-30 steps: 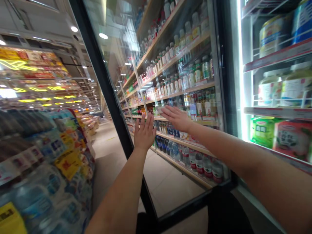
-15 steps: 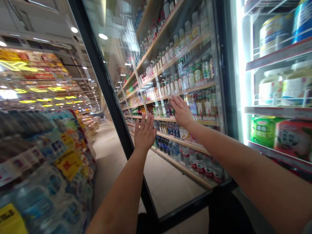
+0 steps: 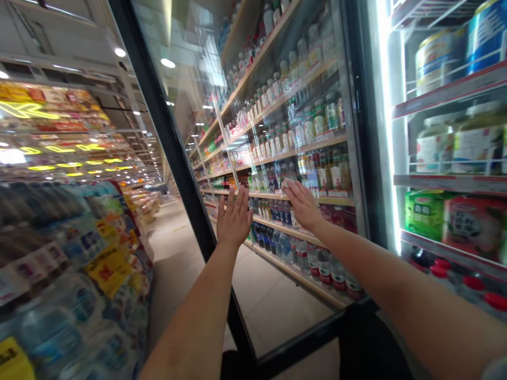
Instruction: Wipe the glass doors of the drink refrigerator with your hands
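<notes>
My left hand [image 3: 233, 219] is pressed flat on the glass door [image 3: 277, 79] of a cooler, fingers spread and pointing up, holding nothing. To its right, my right hand [image 3: 304, 205] also lies against the glass, with a small white cloth [image 3: 285, 183] showing under its fingertips. The door stands swung open, its black frame [image 3: 170, 142] running up to the left of my left hand. Reflections of store shelves and bottles fill the pane.
The lit cooler shelves [image 3: 447, 182] at the right hold jars, a green pack [image 3: 422, 214] and red-capped bottles [image 3: 439, 270]. A display of bottled water [image 3: 59, 295] stands at the left. A tiled aisle [image 3: 174, 248] runs away between them.
My right hand with the cloth slid right and up across the glass, then came down a little. My left hand stayed in place on the pane.
</notes>
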`<state>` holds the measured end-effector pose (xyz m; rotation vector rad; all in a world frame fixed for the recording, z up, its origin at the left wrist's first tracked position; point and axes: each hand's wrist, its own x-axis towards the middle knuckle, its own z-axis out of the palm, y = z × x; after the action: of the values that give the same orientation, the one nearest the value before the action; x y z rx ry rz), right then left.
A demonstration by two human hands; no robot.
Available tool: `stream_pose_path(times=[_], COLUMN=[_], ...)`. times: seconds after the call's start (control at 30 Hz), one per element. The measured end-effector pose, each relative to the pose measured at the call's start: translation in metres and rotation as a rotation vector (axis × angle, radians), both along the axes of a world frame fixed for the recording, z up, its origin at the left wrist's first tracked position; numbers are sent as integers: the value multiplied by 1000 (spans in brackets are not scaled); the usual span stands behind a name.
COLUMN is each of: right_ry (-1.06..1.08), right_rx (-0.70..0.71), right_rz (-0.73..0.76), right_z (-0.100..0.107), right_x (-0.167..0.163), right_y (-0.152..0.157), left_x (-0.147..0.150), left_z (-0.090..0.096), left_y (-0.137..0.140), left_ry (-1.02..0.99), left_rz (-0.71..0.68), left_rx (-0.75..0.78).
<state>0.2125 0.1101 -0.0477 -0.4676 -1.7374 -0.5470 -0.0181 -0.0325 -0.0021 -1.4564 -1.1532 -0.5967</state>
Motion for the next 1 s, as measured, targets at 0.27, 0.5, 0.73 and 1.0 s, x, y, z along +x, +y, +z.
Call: stream_pose_path(times=[0.27,0.5,0.73,1.0], right_ry=[11,15,94,-212], right_rx=[-25,-60,-65,-12], right_rz=[6,38,75,91], right_z=[-4,6,25,12], right_x=[0,-9,-38,-45], right_y=[-3,-9,-22,-39], left_x=[1,1,1,1], left_z=[-1,-1,-1,0], left_y=[1,1,1,1], left_ry=[-30,-45,-34,-38], left_rz=[-21,-34,-36,-39], left_rx=[-20,-29,-24,-28])
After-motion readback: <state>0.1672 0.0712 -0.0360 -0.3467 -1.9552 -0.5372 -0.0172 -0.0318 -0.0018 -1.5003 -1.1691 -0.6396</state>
